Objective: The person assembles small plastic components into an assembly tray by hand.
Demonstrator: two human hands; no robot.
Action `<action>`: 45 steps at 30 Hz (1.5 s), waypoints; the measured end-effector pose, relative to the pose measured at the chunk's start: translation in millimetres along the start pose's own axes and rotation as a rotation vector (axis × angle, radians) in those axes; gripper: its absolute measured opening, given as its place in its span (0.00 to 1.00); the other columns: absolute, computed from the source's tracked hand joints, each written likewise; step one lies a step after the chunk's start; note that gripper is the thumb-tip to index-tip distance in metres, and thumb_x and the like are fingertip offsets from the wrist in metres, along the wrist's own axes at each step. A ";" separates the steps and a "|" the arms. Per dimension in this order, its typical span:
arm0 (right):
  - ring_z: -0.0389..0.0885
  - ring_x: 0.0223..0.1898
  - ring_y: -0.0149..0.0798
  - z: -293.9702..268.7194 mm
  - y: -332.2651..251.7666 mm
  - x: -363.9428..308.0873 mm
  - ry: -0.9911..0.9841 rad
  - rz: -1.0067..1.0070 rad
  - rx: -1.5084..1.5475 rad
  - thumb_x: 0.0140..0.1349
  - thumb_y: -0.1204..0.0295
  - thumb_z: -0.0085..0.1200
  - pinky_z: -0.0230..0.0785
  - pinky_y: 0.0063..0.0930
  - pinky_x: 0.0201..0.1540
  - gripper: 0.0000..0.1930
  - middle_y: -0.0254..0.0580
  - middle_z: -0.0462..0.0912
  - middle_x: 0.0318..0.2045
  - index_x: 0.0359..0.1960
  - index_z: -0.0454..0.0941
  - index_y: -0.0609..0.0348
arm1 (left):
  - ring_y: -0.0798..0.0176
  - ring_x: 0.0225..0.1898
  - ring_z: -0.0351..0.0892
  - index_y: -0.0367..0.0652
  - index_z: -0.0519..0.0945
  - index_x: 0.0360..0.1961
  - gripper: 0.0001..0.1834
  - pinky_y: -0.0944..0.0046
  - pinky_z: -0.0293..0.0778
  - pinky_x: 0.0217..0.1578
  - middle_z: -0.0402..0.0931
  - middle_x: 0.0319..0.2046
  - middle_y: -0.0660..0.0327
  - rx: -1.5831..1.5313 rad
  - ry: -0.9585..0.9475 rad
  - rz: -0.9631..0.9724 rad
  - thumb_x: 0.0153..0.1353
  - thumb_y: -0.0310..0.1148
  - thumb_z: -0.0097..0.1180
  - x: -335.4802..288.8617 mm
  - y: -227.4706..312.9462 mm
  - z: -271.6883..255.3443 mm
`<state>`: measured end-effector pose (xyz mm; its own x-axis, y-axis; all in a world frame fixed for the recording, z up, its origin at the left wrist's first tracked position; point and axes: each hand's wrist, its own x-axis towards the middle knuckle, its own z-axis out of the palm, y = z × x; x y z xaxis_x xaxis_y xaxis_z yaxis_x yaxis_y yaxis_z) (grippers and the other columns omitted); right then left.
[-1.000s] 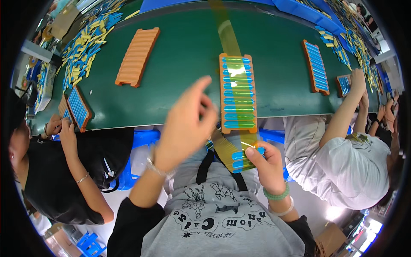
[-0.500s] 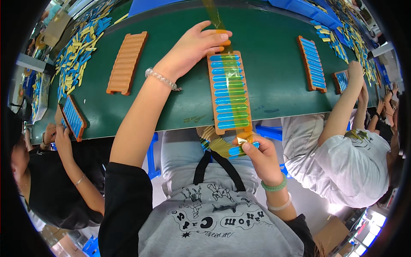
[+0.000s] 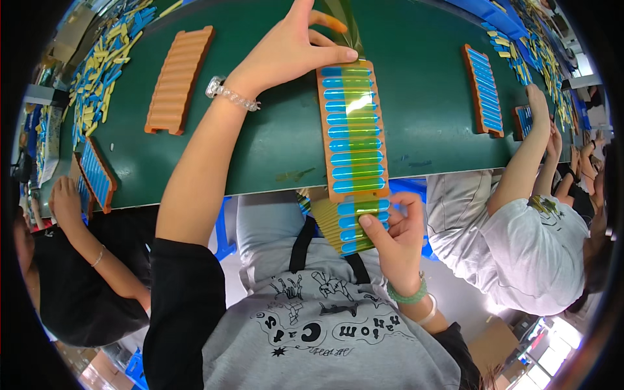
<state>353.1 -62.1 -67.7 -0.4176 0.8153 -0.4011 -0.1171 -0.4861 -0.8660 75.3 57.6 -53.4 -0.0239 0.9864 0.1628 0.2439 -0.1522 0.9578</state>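
My left hand (image 3: 296, 49) is at the far end of an orange-brown grooved tray (image 3: 385, 130). Its thumb presses on a see-through yellow tape (image 3: 344, 29), and its fingers are behind the tape, tinted orange through it. The tape runs down the middle of the tray, over a row of flat blue sticks (image 3: 351, 145) lying crosswise in the grooves. At the tray's near end, my right hand (image 3: 396, 237) grips a taped strip of blue sticks (image 3: 354, 235) between thumb and fingers. This strip hangs over the table edge, and pale sticks (image 3: 325, 214) show beside it in folded layers.
An unfilled grooved tray (image 3: 179, 81) lies to the left on the green table (image 3: 266, 149). Filled trays (image 3: 484, 91) (image 3: 97, 172) lie at both sides. Loose blue and yellow sticks (image 3: 104, 71) are piled far left and right. People (image 3: 513, 240) sit close on either side.
My left thumb has come down onto the tape at the tray's far end. Several taped blue sticks now show flat beside my right hand, where one showed before.
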 end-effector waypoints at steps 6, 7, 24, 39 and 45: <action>0.82 0.41 0.25 -10.6 -1.0 12.5 -0.074 -0.291 -0.404 0.62 0.83 0.60 0.75 0.17 0.41 0.14 0.40 0.84 0.45 0.50 0.80 0.67 | 0.61 0.37 0.83 0.57 0.35 0.77 0.61 0.65 0.79 0.39 0.74 0.49 0.43 0.077 0.043 -0.073 0.55 0.29 0.69 0.8 3.5 2.1; 0.82 0.41 0.25 -10.5 -2.5 12.4 -0.076 -0.281 -0.411 0.62 0.83 0.60 0.75 0.17 0.41 0.14 0.40 0.84 0.45 0.50 0.80 0.67 | 0.62 0.37 0.83 0.57 0.34 0.77 0.61 0.65 0.79 0.39 0.74 0.49 0.43 0.055 0.039 -0.077 0.55 0.29 0.69 0.0 5.1 1.4; 0.78 0.41 0.23 -2.3 -2.9 12.8 -0.056 -0.207 -0.503 0.60 0.82 0.61 0.70 0.17 0.43 0.19 0.40 0.85 0.42 0.54 0.81 0.65 | 0.61 0.37 0.82 0.54 0.34 0.77 0.61 0.63 0.79 0.41 0.75 0.47 0.43 0.058 0.039 -0.020 0.56 0.30 0.69 -4.1 -6.7 -0.2; 0.77 0.38 0.19 1.3 -6.7 12.1 -0.053 -0.154 -0.461 0.62 0.81 0.60 0.69 0.13 0.37 0.19 0.38 0.86 0.40 0.56 0.79 0.63 | 0.62 0.36 0.81 0.55 0.35 0.77 0.61 0.64 0.79 0.40 0.76 0.46 0.45 0.076 0.042 -0.028 0.55 0.29 0.69 -4.0 -6.9 -0.1; 0.77 0.39 0.32 4.6 -45.3 3.3 -0.180 -0.288 -1.286 0.54 0.71 0.69 0.69 0.27 0.38 0.25 0.44 0.80 0.46 0.55 0.80 0.61 | 0.63 0.37 0.83 0.54 0.35 0.77 0.59 0.65 0.79 0.39 0.78 0.45 0.45 0.006 0.025 -0.026 0.57 0.27 0.67 -5.4 -5.8 -1.8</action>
<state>352.9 -38.8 -28.4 -0.6462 0.7369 -0.1986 0.6669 0.4186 -0.6165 72.3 53.1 -59.4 -0.0548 0.9881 0.1437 0.2487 -0.1259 0.9604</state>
